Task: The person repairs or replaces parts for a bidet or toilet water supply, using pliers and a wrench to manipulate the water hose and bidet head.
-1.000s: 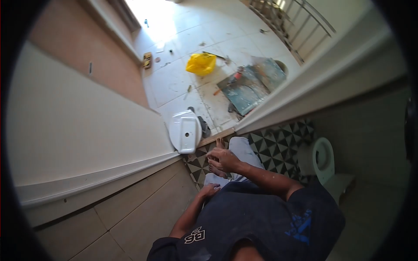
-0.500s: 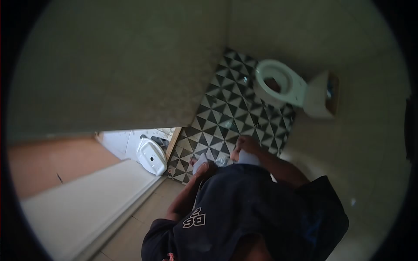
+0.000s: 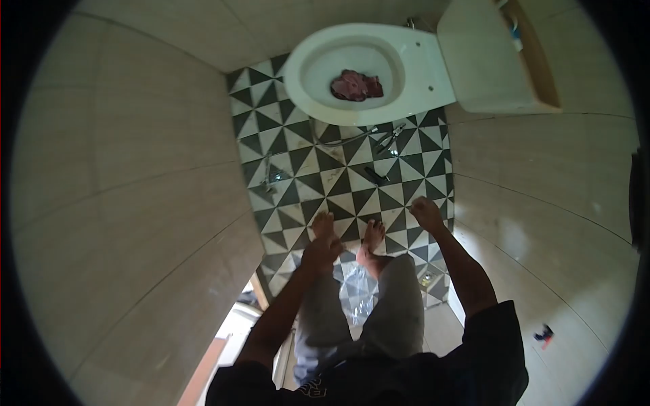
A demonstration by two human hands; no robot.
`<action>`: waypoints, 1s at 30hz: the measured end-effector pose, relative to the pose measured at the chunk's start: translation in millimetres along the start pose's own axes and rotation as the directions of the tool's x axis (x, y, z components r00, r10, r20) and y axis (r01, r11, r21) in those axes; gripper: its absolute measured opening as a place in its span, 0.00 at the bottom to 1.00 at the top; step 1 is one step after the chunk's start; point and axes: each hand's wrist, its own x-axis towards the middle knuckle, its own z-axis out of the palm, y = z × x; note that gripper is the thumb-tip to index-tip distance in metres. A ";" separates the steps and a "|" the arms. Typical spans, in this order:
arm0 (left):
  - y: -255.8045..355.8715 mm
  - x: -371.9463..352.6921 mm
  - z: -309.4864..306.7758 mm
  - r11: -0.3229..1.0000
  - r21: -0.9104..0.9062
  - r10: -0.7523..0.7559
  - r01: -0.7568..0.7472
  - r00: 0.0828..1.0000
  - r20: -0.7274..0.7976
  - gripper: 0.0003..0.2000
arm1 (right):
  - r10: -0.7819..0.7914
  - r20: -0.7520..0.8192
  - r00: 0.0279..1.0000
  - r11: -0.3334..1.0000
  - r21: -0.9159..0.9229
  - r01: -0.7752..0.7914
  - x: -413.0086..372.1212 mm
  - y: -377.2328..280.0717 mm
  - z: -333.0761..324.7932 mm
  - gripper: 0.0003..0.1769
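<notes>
My left hand [image 3: 321, 256] hangs above my left foot, its fingers loosely apart, with no object visible in it. Further right, my right hand [image 3: 425, 214] is curled over the floor; whatever might be inside its fingers is hidden. Ahead of both hands stands a white toilet [image 3: 298, 84] with a crumpled dark red cloth [image 3: 357, 86] in its bowl. Between the toilet and my feet lie a flexible hose [image 3: 342, 141], a pair of pliers [image 3: 391, 138] and a small black tool [image 3: 376, 177]. Neither hand touches these.
The toilet's cistern [image 3: 484, 64] has an open top. A clear plastic bag [image 3: 359, 294] lies between my legs on the patterned tile floor [image 3: 284, 216]. Something thin and shiny [image 3: 269, 174] rests near the left wall [image 3: 156, 149]. A doorway shows at lower left.
My view has turned toward the toilet, which now appears larger and at the top. The doorway has slid to the lower left edge. My hands are farther apart, with the right one extended forward.
</notes>
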 end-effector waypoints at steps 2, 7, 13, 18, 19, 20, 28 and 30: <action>-47.3 138.0 19.4 0.972 0.200 0.118 -0.120 0.993 0.021 0.14 | -0.039 -0.036 0.999 0.995 0.086 0.042 74.1 39.4 52.9 0.15; -64.9 419.0 64.6 0.662 0.627 0.626 -0.411 0.764 -0.159 0.24 | -0.108 -0.229 0.967 0.959 0.234 0.163 192.0 69.5 130.0 0.15; -54.5 538.2 101.9 0.526 0.744 0.794 -0.412 0.551 -0.256 0.21 | -0.154 -0.292 0.944 0.937 0.260 0.233 212.0 84.3 145.3 0.14; -43.2 493.0 99.2 0.615 0.384 0.787 -0.689 0.506 -0.354 0.14 | -0.149 -0.400 0.904 0.907 0.310 0.287 193.9 96.4 139.7 0.14; -37.7 474.6 91.1 0.606 0.383 0.794 -0.697 0.497 -0.350 0.14 | -0.177 -0.440 0.880 0.897 0.295 0.328 187.4 88.4 127.5 0.14; -37.4 450.7 80.3 0.579 0.256 0.802 -0.774 0.486 -0.346 0.14 | -0.173 -0.440 0.881 0.898 0.297 0.324 177.6 75.3 116.7 0.14; -57.9 325.6 28.1 0.264 0.227 0.910 -0.937 0.163 -0.381 0.16 | -0.655 -0.451 0.607 0.646 0.082 0.759 126.4 -77.3 67.9 0.17; -60.2 316.8 25.4 0.213 0.262 0.912 -0.941 0.096 -0.399 0.17 | -0.720 -0.436 0.541 0.587 0.034 0.809 121.5 -102.1 68.8 0.18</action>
